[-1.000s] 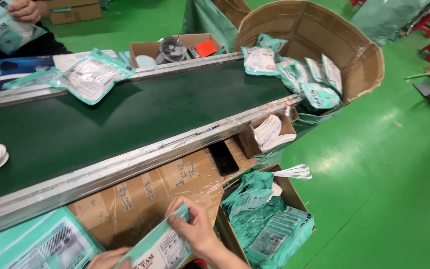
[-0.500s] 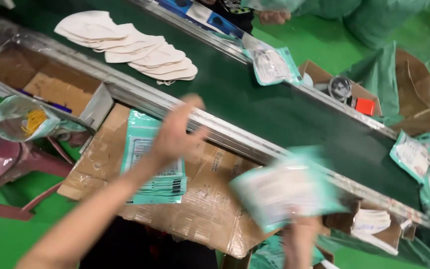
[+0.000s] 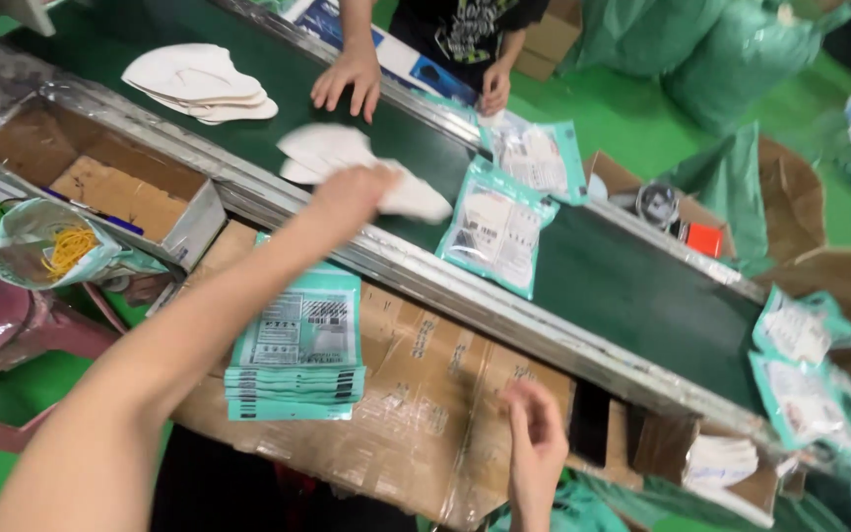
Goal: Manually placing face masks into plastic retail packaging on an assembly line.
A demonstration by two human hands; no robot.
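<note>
Over the dark green conveyor belt (image 3: 248,108), the left hand (image 3: 352,194) reaches out with fingers curled onto a small pile of white insoles (image 3: 361,167), touching or gripping them; motion blur hides how firmly. Nearer the body, the right hand (image 3: 536,443) hovers loosely open above the flattened cardboard worktop (image 3: 425,384), holding nothing. Just left of it lies a stack of teal packets (image 3: 297,345). One filled teal packet (image 3: 497,229) rests on the belt beside the insoles. Farther along sits another pile of white insoles (image 3: 199,81). Across the belt, another person's hands (image 3: 349,81) touch its far edge.
</note>
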